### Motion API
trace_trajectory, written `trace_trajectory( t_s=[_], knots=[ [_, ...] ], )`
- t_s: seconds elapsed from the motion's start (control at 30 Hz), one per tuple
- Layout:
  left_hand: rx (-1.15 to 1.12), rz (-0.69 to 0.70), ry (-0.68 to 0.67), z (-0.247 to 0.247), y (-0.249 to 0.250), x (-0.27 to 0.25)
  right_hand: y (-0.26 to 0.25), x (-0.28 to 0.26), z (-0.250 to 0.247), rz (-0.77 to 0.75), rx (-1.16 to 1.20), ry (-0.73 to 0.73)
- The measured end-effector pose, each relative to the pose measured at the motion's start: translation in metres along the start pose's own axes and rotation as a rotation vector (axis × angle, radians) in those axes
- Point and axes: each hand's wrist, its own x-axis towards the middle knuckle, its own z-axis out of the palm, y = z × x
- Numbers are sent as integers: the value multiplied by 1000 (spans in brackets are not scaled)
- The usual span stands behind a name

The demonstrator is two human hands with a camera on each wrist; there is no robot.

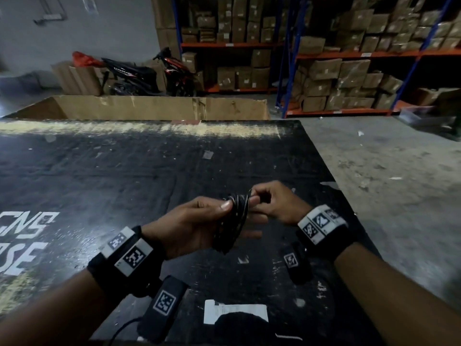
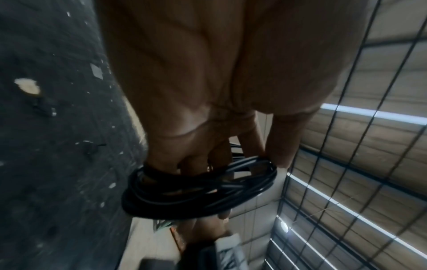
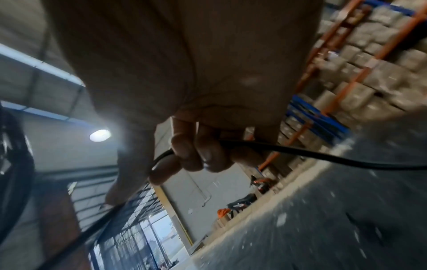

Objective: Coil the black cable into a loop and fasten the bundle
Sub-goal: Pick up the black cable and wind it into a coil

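Note:
The black cable (image 1: pixel 233 221) is wound into a bundle of several loops, held upright above the dark table. My left hand (image 1: pixel 212 216) grips the bundle, thumb on its near side and fingers through the loops; in the left wrist view the coil (image 2: pixel 198 190) rings the fingers. My right hand (image 1: pixel 262 203) is just right of the bundle and pinches a loose strand of the cable (image 3: pixel 300 152) in its curled fingers (image 3: pixel 198 151). The strand's free end is out of sight.
The black table (image 1: pixel 124 183) has a right edge (image 1: pixel 349 196) close to my right hand, with concrete floor beyond. A white paper label (image 1: pixel 234 312) lies near the front edge. A cardboard box (image 1: pixel 149 108), a motorbike and shelving racks stand behind.

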Motion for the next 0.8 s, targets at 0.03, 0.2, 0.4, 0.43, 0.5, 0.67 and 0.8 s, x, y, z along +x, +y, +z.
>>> trace_trajectory(
  t_s=[0.03,0.2,0.4,0.43,0.5,0.67,0.8],
  knots=[
    [-12,-8,-3,2,-4,0,-11,3,-8,-22,-80,-15],
    [105,-80,82,-3,-14,5,-69,8,-31,-60,-305,-33],
    [159,-26,332,-18,-13,8,-105,-11,-30,-119,-369,50],
    [161,-3,374,-21,-10,9,-105,-15,-26,-140,-347,78],
    [144,51,444,-25,-4,10,-104,-25,-15,-182,-289,120],
    [-68,239,465,-34,19,12,-71,-48,30,-127,220,140],
    [-138,328,396,-34,34,13,-35,-55,68,-21,479,46]
  ],
)
